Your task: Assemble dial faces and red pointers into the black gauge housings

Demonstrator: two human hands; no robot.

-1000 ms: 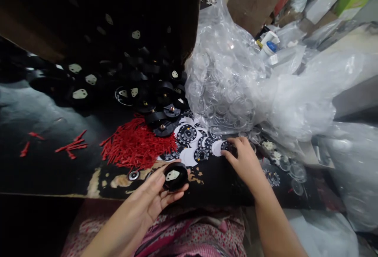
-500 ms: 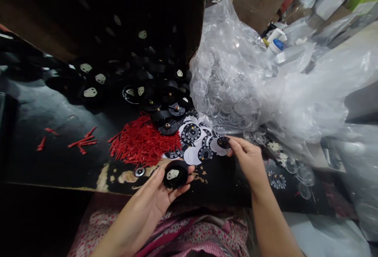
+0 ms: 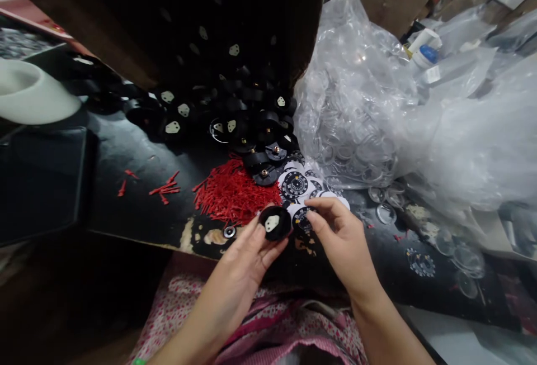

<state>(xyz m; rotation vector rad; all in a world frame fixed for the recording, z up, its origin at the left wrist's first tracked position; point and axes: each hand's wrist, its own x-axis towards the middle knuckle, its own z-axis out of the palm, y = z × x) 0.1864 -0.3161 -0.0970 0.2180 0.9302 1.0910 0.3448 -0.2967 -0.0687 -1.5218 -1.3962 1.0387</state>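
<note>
My left hand (image 3: 247,253) holds a round black housing (image 3: 276,223) with a cream-coloured plate inside, its open side facing up. Just to its right, my right hand (image 3: 342,236) pinches a black dial disc (image 3: 301,218) with white markings between thumb and fingers. The disc is close beside the housing; whether they touch is unclear. Behind my hands lie a heap of thin red pieces (image 3: 235,192) and a pile of white-backed printed dials (image 3: 295,184). More black housings (image 3: 265,174) are heaped beyond them.
A large dark box (image 3: 168,18) lies open at the back. Clear plastic bags (image 3: 356,102) of transparent rings fill the right. At the left are a white cup-like container (image 3: 37,94) and a dark tray (image 3: 42,180). A small metallic ring (image 3: 229,232) lies near the table edge.
My right hand has brought the dial disc leftward, close to the black housing in my left hand. The camera view has shifted left, showing the white container and dark tray.
</note>
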